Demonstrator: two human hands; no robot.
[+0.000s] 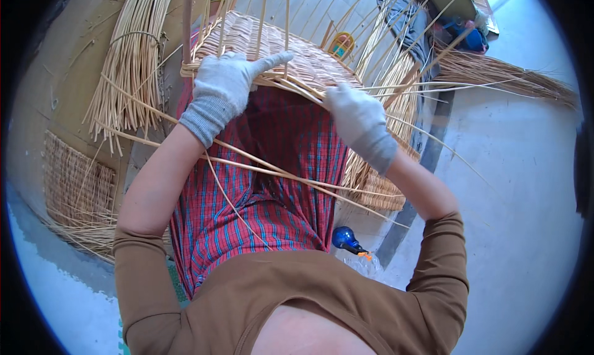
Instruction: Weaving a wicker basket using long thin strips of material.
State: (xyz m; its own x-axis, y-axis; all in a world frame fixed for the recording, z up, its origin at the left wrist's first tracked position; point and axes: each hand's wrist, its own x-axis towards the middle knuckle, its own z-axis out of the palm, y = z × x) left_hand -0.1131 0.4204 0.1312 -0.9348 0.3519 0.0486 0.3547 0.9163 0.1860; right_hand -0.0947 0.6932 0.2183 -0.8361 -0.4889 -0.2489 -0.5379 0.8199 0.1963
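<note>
A half-woven wicker basket leans across my knees, its flat woven base facing up and long upright canes rising from its rim. My left hand, in a white glove with a grey cuff, is closed over the near rim, one digit stretched right along the uprights. At the right corner of the rim, my gloved right hand is closed around pale weaving canes; its fingertips are partly hidden. Loose cane ends cross below the hands, over the red checked cloth on my lap.
Bundled canes lie at far left, above a woven panel. More canes and a brown twig bundle lie to the right. A blue bottle is on the floor near my right side. Long cane tips stick out rightward.
</note>
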